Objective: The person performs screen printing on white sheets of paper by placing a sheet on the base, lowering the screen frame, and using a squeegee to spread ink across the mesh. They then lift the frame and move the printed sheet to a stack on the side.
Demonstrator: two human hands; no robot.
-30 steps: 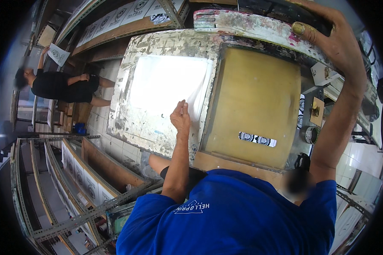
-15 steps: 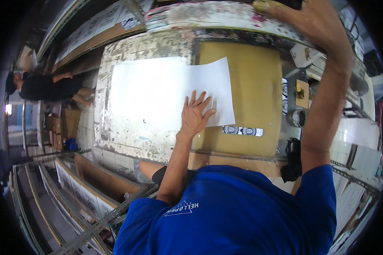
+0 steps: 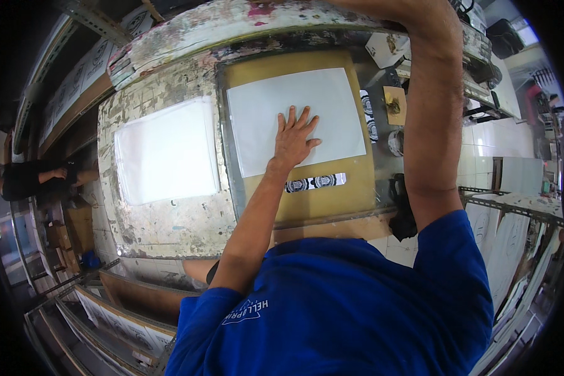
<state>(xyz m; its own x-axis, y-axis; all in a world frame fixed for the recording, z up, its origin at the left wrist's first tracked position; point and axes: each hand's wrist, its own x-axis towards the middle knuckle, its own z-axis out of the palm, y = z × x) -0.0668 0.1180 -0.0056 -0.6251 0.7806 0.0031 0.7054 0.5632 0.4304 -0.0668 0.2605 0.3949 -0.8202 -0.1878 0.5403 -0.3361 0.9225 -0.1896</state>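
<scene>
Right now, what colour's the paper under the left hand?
The paper is white, clearest in the head view.

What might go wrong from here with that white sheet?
The white sheet might skew if the left hand, spread flat on it, drags. If it slides, it could cover part of the patterned strip near its lower edge. If paint on the stained beam beyond it is wet, the sheet might get smudged.

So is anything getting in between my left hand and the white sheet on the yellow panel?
Nothing visible is: your left hand appears to rest, fingers spread, directly on the white sheet. The black-and-white strip lies on the yellow panel nearer your body, outside that gap.
</scene>
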